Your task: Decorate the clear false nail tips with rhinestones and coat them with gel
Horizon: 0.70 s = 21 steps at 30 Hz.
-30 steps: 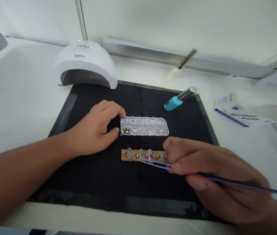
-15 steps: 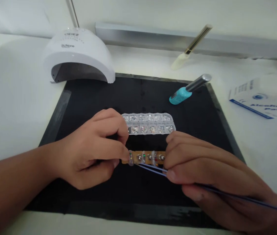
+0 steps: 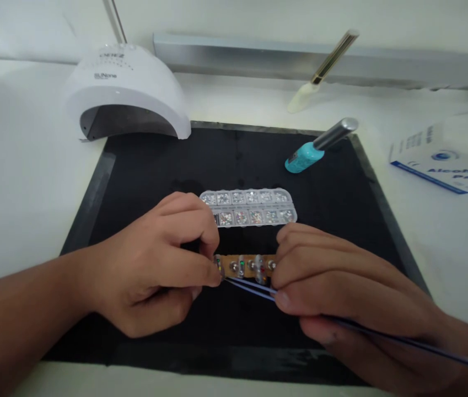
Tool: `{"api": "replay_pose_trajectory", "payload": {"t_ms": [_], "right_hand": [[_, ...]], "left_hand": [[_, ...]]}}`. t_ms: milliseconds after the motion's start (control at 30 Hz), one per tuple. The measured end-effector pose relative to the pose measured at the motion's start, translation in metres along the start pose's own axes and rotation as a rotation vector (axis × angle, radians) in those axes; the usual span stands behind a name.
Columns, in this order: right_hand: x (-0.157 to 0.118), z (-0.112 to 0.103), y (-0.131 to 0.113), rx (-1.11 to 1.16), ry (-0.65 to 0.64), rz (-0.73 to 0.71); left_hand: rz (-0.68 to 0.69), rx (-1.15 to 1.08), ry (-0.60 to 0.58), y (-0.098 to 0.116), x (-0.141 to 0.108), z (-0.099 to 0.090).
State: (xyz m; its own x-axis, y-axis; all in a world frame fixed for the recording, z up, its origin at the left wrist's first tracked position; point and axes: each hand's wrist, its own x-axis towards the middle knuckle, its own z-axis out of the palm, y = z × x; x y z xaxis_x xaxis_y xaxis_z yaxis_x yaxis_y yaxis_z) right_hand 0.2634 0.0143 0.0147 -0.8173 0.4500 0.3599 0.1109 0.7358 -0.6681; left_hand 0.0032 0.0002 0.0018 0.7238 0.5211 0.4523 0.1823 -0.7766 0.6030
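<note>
Left hand (image 3: 163, 262) shifted from case (image 3: 254, 207) to left end of tan strip (image 3: 227, 267) on mat (image 3: 234, 331) — grip unclear; right hand (image 3: 341, 292) still clamps tweezers (image 3: 258, 286).

The left hand (image 3: 159, 259), curled, faces the right hand (image 3: 341, 292), bent in a pinch.

The left hand (image 3: 157, 264) has moved from the clear case (image 3: 254, 207) to the strip (image 3: 226, 266); the right hand's (image 3: 337, 292) tweezers (image 3: 254, 284) now end just beside the left fingertips.

One head-worn view, facing forward, tilted down, near the black mat (image 3: 155, 162)
</note>
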Motion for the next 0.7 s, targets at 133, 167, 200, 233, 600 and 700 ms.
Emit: {"api": "replay_pose_trajectory", "payload": {"t_ms": [133,167,200,233,600,700], "right_hand": [[-0.0002,-0.0002,0.0006,0.002,-0.002,-0.019],[-0.0004,-0.0016,-0.0007,-0.006,0.001,-0.018],[-0.0005,-0.0031,-0.0023,-0.016,0.006,-0.014],[-0.0006,-0.0043,-0.0038,-0.02,0.005,-0.01],[-0.0003,-0.0022,-0.0033,-0.003,0.0,-0.018],[-0.0018,-0.0034,-0.0052,-0.034,0.001,-0.002]], "left_hand": [[-0.007,-0.016,0.006,-0.0002,-0.0005,0.001],[-0.01,-0.015,-0.002,-0.0002,-0.0005,0.0013],[-0.011,-0.013,-0.008,-0.0001,-0.0006,0.0015],[-0.011,-0.011,-0.012,0.0,-0.0006,0.0018],[-0.02,0.009,-0.014,0.0002,-0.0005,0.0027],[-0.028,0.015,0.008,0.0012,-0.0011,0.0025]]}}
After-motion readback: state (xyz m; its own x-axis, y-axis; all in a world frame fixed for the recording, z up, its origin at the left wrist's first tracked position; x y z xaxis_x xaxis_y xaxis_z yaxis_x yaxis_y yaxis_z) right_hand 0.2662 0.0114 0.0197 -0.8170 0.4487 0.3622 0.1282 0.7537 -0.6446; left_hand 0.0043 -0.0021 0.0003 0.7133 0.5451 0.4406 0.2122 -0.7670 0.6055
